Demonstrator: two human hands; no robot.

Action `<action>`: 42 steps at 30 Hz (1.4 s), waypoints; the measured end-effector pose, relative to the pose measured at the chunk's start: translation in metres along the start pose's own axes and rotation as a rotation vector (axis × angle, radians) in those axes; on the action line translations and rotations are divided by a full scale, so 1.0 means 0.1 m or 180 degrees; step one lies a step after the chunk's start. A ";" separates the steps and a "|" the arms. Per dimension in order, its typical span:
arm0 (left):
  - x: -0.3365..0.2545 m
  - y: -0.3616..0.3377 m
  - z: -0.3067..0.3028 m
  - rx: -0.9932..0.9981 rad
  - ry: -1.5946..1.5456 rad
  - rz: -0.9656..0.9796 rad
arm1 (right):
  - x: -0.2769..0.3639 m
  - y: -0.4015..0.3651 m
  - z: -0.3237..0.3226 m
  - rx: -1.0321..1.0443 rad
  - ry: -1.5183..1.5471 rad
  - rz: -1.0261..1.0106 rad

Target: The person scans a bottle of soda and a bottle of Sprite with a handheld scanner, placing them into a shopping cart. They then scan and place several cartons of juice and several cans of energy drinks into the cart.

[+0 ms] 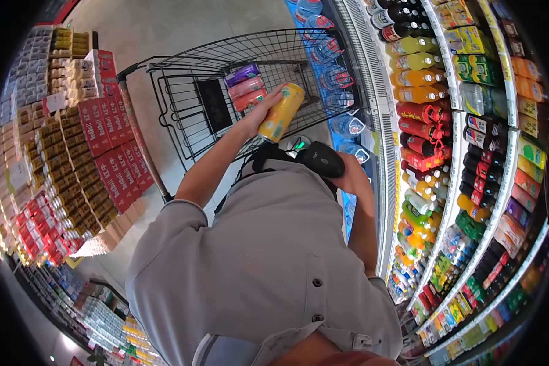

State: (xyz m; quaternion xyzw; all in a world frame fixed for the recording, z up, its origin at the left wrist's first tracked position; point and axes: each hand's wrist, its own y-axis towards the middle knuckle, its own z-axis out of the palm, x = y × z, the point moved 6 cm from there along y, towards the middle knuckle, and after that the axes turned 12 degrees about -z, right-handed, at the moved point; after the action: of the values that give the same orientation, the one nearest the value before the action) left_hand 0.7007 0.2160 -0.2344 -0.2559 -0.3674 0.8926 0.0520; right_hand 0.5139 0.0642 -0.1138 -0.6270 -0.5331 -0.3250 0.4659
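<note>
A yellow drink can (282,113) is in my left hand (257,117), whose fingers wrap round its side; the can is tilted and a barcode shows near its lower end. My right hand (351,175) is closed on a black handheld barcode scanner (324,160). Between the scanner and the can, a small green light glows. Just beyond the can stands a black wire shopping cart (183,116). Inside it lie a purple can (242,75), a pink can (245,87) and a red-pink can (250,100), side by side.
On the right, a long shelf unit (381,201) carries rows of coloured drink bottles. Large water bottles (337,77) line its base. To the left rise stacked red cartons (107,131) and gold cans (73,177). Grey floor (165,18) shows beyond the cart.
</note>
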 end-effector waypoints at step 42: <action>1.41 1.50 -1.64 -0.0987 0.1987 -0.1205 | -0.38 -0.81 0.17 -0.1946 0.0650 0.0431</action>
State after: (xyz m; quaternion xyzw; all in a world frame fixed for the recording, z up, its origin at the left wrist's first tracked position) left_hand 0.6746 0.2504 -0.4940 -0.4475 -0.5051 0.6805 0.2855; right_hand 0.4258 0.0661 -0.1350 -0.7361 -0.3185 -0.4994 0.3277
